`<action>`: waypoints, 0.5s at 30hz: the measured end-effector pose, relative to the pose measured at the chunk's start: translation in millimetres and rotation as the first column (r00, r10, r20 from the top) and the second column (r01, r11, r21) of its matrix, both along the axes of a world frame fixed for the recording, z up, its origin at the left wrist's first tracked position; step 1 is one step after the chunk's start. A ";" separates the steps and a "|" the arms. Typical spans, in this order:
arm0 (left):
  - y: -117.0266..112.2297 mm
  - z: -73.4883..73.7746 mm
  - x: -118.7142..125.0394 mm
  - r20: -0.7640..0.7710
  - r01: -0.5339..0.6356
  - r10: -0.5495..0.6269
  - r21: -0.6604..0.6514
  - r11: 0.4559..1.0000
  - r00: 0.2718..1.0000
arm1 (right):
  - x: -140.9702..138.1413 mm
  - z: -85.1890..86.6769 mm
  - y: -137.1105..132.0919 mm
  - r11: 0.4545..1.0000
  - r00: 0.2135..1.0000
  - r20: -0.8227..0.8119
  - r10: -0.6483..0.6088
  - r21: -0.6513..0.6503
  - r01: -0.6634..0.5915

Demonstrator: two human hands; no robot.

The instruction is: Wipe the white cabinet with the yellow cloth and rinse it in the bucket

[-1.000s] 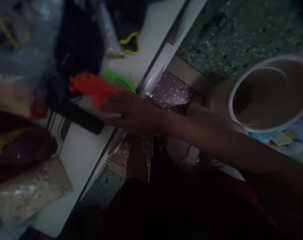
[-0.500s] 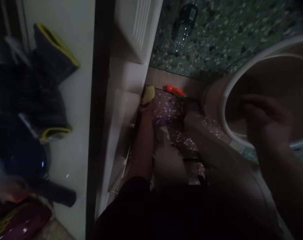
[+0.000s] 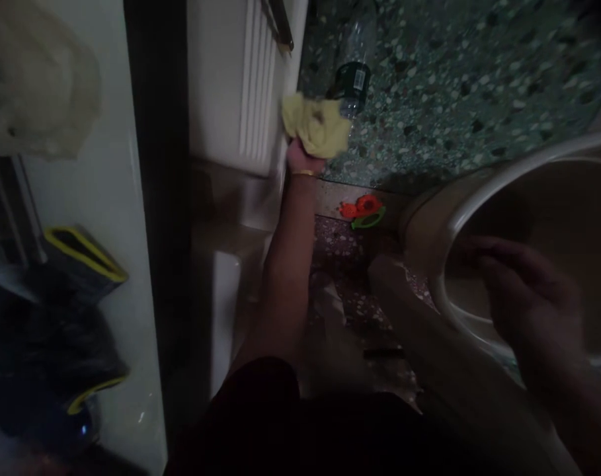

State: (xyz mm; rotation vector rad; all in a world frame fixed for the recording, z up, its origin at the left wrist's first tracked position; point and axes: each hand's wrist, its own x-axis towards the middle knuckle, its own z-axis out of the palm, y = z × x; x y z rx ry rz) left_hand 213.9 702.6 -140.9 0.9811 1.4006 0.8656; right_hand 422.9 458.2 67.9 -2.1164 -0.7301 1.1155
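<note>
The left hand, a yellow band at its wrist, is closed around a crumpled yellow cloth, with most of the cloth spreading out past the fingers. The cloth is beside the edge of a white ribbed panel, above a green speckled floor; a dark, narrow object lies at the panel's upper corner. Just beyond the cloth, a clear plastic bottle with a dark label lies on its side on the floor; the cloth overlaps its near end, and whether the two touch cannot be told. It is too dim to tell whether the bottle has anything in it. On the right stands a large, pale round bin, its wide mouth facing up. The right hand is over its near rim, fingers curled inward above the opening; whether its grip has anything in it cannot be told, and the bin's inside is too shadowed to make out any contents. Between the left arm and the bin, an orange-red item lies against a green one by a pale floor strip. At left, a pale counter carries a translucent bag, its contents unclear, and dark pieces with yellow edging.
</note>
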 end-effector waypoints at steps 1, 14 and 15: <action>-7.6 9.4 5.6 -0.041 0.022 -0.022 -0.011 1.000 0.999 | -0.8 1.5 4.2 1.000 1.000 -0.006 0.014 0.026 -0.014; -50.9 -8.2 -63.3 -0.909 0.375 -0.373 -0.286 0.882 0.186 | -15.4 -13.8 18.2 0.995 0.994 -0.054 0.090 0.056 -0.087; -60.0 -11.2 -64.3 -0.920 0.350 -0.362 -0.294 0.889 0.147 | -13.7 -12.2 15.9 0.995 0.995 -0.052 0.087 0.049 -0.084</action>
